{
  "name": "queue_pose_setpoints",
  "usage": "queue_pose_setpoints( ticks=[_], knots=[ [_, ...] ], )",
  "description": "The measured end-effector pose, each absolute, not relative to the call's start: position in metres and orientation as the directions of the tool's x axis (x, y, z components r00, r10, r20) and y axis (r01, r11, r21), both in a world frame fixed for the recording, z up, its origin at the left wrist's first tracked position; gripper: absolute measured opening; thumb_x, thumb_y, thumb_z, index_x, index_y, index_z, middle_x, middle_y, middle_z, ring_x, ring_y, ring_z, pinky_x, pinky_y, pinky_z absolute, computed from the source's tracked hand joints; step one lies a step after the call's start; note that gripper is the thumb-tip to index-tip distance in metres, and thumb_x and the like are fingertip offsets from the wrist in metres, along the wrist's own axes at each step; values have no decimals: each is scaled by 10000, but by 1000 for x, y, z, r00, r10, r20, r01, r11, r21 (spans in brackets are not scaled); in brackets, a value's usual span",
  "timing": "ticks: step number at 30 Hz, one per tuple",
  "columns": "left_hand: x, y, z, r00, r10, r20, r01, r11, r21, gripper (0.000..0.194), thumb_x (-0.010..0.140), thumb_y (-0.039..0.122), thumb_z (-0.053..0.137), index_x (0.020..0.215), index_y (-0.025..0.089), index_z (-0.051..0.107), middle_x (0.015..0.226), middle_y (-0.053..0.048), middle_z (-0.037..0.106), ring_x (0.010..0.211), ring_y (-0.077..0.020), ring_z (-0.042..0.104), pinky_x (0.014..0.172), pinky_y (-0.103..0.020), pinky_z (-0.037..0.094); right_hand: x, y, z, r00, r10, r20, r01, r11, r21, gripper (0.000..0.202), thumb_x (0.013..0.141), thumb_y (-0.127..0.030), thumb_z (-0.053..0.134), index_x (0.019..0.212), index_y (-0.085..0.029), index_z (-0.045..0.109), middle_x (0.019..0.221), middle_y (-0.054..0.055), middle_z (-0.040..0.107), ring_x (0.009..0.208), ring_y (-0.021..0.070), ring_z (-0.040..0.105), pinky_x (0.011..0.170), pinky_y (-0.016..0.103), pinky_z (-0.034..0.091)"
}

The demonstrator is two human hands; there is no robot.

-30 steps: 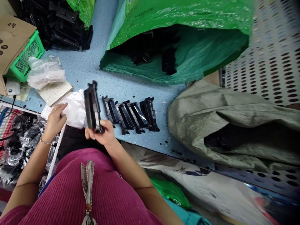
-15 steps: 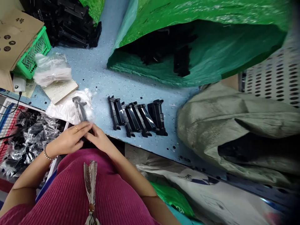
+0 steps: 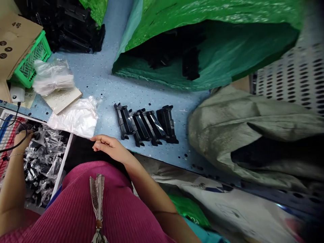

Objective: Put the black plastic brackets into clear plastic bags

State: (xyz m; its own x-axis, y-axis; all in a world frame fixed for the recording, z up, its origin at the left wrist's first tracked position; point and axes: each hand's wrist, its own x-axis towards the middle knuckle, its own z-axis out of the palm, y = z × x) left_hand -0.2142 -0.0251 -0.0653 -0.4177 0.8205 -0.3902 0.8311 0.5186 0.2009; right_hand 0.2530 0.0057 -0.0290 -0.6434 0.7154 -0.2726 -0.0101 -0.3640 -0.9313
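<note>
My left hand [image 3: 22,139] is over the left end of a crate of bagged black plastic parts [image 3: 47,162]. Its fingers are curled, partly hidden, on a dark bagged part [image 3: 22,126] at the crate's far side. My right hand [image 3: 110,146] hangs at the table's front edge, fingers loosely extended and holding nothing. Its fingertips are beside the corner of a stack of clear plastic bags [image 3: 76,118]. Farther right, several bare black plastic parts [image 3: 143,125] lie side by side in a slanted row on the blue table [image 3: 101,84].
A big green sack [image 3: 227,71] with black parts inside lies open at the back. To the right slumps a grey-green sack [image 3: 215,118]. At back left are a black parts pile [image 3: 73,30], a green basket [image 3: 31,64] and a cardboard box [image 3: 17,37]. A black cable [image 3: 24,138] crosses the crate.
The hands have parted. My left hand has gone left into the crate with the bagged part, off the bag stack. My right hand has stayed near the table edge, its fingers loosened.
</note>
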Motion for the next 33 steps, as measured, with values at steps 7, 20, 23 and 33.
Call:
queue_pose_setpoints(
  ticks=[7, 20, 23, 33],
  knots=[
    [-188, 1, -102, -478, 747, -462, 824, 563, 57, 226, 809, 238, 617, 916, 75, 730, 856, -182, 739, 954, -367, 677, 829, -430, 521, 297, 22, -3, -268, 951, -153, 580, 32, -814, 295, 1019, -319, 511, 1243, -190, 652, 1188, 118, 690, 945, 214, 699, 829, 346, 530],
    [60, 47, -30, 124, 988, 87, 805, -151, 574, 88, 888, 189, 676, 813, 163, 714, 988, -134, 712, 932, -252, 660, 852, -389, 554, 317, 52, -25, -47, 958, -283, 906, -78, -417, 302, 996, -275, 519, 1215, -112, 649, 1105, 182, 724, 971, 300, 711, 801, 378, 529],
    [40, 62, -39, 21, 998, -63, 599, 38, 799, 166, 846, 273, 727, 727, 172, 671, 778, -49, 665, 722, -173, 615, 705, -307, 519, 321, 53, -30, -141, 930, -339, 460, -242, -854, 310, 965, -391, 557, 1173, -181, 648, 1046, 106, 738, 928, 256, 718, 796, 384, 563],
    [20, 48, -17, 37, 999, -10, 571, -13, 821, 123, 860, 205, 588, 916, 180, 696, 974, -86, 754, 931, -220, 706, 853, -370, 567, 210, 65, -47, -374, 852, -367, -411, -506, -758, 433, 776, -568, 769, 983, -227, 600, 859, 18, 702, 822, 190, 682, 713, 311, 550]
  ],
)
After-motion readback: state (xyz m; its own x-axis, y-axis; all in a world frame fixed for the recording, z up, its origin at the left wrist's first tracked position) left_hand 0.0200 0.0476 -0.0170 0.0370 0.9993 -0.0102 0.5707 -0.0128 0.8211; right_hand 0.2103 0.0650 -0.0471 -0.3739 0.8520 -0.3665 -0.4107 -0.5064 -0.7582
